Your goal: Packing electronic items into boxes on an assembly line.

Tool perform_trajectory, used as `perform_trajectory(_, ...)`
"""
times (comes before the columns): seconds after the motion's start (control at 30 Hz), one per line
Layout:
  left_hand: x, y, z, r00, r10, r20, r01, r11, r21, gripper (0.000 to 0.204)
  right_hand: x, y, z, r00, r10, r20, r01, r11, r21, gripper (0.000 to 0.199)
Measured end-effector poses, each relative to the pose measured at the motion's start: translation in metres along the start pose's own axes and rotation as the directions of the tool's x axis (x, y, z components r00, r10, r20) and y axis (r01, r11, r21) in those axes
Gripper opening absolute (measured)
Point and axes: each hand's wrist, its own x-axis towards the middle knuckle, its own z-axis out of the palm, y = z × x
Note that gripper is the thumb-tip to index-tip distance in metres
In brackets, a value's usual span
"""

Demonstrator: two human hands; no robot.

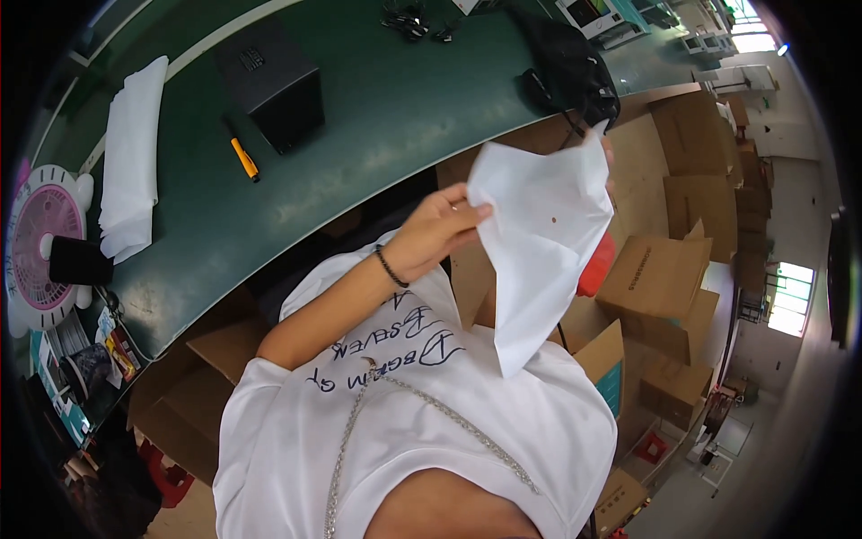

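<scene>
A thin white plastic bag [539,216], creased and with a small round hole, hangs in front of my chest. My left hand [435,232], a dark bead bracelet on its wrist, pinches the bag's left edge between thumb and fingers. At the bag's upper right corner, a sliver of my right hand [610,154] shows, closed on the edge; the bag hides the rest of it. A pile of similar white bags [133,162] lies on the left of the green table [386,117].
On the table are a black box [274,85], an orange-handled cutter [243,160], black cables [409,20] and a black bag [566,67]. A pink-and-white fan [49,247] stands at the left. Cardboard boxes [651,269] crowd the right side, beside a red object [596,267].
</scene>
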Motion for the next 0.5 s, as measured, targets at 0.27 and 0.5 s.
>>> perform_trajectory(0.27,-0.054,0.080,-0.009,0.995,0.099,-0.035,-0.087,0.965,0.247,0.045,0.004,0.010,0.031,0.994,-0.104,-0.027,0.105,0.994,0.032,0.025)
perform_trajectory(0.5,-0.075,0.103,-0.028,0.937,0.317,-0.146,-0.196,0.824,0.531,0.021,0.001,0.004,0.004,0.982,-0.140,-0.125,0.084,0.925,-0.371,0.023)
